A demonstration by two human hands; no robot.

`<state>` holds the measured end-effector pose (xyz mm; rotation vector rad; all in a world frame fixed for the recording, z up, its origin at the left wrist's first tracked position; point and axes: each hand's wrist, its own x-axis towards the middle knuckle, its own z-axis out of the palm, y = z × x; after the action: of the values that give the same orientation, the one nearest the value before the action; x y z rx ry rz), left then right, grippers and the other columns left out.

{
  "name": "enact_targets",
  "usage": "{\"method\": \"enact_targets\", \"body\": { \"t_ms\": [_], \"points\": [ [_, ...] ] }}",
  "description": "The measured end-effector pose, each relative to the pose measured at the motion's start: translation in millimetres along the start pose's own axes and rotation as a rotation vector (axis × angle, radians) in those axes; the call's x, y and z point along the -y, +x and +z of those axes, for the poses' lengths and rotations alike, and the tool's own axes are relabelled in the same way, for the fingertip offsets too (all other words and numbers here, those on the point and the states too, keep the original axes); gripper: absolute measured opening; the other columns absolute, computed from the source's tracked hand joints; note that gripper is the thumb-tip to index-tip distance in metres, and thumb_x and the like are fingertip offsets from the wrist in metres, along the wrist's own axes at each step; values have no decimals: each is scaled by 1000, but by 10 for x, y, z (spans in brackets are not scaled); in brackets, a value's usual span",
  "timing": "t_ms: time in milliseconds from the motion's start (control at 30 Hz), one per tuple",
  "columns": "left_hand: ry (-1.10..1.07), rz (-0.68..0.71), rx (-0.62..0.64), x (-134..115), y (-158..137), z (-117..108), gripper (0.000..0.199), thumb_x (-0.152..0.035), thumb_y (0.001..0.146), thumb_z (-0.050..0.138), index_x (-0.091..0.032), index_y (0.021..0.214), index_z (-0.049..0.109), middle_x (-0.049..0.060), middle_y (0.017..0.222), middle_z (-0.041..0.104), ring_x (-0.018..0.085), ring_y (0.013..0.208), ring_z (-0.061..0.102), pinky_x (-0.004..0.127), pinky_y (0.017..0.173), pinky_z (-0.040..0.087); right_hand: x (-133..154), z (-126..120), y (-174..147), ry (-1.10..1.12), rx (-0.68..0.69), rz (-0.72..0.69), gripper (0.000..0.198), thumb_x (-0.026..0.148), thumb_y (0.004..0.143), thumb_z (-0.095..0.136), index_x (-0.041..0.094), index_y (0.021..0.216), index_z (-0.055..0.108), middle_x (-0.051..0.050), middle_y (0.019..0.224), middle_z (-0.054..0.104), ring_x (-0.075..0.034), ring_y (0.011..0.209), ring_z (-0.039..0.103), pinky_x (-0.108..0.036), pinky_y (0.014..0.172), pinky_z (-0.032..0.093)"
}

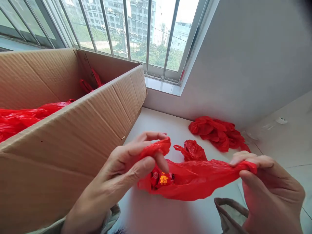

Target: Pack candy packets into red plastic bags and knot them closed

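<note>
A thin red plastic bag point(195, 180) is stretched sideways between my two hands above the white table. My left hand point(129, 169) has one end of the bag looped around its fingers. Between thumb and fingertips, my right hand point(265, 185) pinches the opposite end. Inside the bag near my left hand, a small red packet point(163, 178) with yellow characters shows through the opening; its kind I cannot make out. Just behind the stretched bag sits a smaller red bag point(195, 150) with a handle loop sticking out to the left.
A large open cardboard box point(102, 113) holding red plastic bags point(31, 117) takes up the left side. A heap of red bags point(216, 131) lies against the wall on the white table point(156, 122). Behind is a barred window point(136, 32); a wall socket point(281, 120) is at right.
</note>
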<state>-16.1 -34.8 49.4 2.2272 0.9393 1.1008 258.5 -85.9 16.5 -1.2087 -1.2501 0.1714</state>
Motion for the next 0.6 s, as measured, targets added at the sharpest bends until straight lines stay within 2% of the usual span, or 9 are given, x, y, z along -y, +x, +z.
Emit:
{"method": "enact_targets", "body": {
  "t_ms": [67,133,233,300,367,433,500,533,600],
  "points": [
    [-112,15,24,-6,42,119,28,-37,102,41,-26,111,65,7,121,66,25,121,56,36,89,56,17,63,4,86,22,6,11,17,78,69,23,74,60,-3,75,64,-22,74,63,-36,62,53],
    [-90,22,16,-3,48,208,23,-38,99,51,-27,118,59,7,127,62,25,130,45,41,102,48,55,106,-3,123,44,-4,10,16,79,68,22,76,61,-2,77,65,-21,77,63,-34,64,52],
    [-15,98,-29,34,43,302,38,-46,97,55,-24,127,50,9,130,56,26,138,29,46,112,36,120,145,-21,183,28,40,11,14,78,70,22,78,62,-2,81,65,-20,80,63,-32,68,51],
    [10,134,-60,72,50,355,46,-51,94,58,-23,128,46,10,131,53,28,139,26,44,108,40,153,174,-21,237,8,85,12,15,78,71,22,78,62,-1,82,65,-19,81,62,-30,68,51],
    [-13,97,-44,97,63,407,53,-49,90,66,-23,129,42,9,130,51,25,125,44,36,93,50,178,217,-4,284,34,84,13,13,79,71,22,79,63,0,81,65,-18,82,61,-29,69,51],
    [-91,-3,54,96,76,458,65,-48,85,72,-22,133,36,5,111,57,16,85,59,28,71,53,209,278,20,286,176,26,13,12,81,70,23,82,64,1,81,66,-17,83,61,-29,72,51],
    [-138,-86,174,67,85,511,78,-52,78,77,-18,132,32,-5,81,55,11,55,47,26,56,46,258,355,33,269,373,-76,14,12,82,71,24,87,65,2,81,66,-15,82,62,-29,75,51],
    [-124,-101,221,47,90,537,79,-54,73,79,-17,128,35,-8,73,51,11,52,43,26,53,43,290,396,30,264,463,-119,13,13,83,71,23,89,66,2,83,67,-14,81,62,-28,75,51],
    [-66,-61,336,7,101,583,62,-52,70,80,-19,111,46,-7,73,53,12,56,43,26,52,36,353,467,4,287,600,-191,6,22,86,70,21,91,67,0,86,69,-14,80,64,-27,76,52]
  ]
}}
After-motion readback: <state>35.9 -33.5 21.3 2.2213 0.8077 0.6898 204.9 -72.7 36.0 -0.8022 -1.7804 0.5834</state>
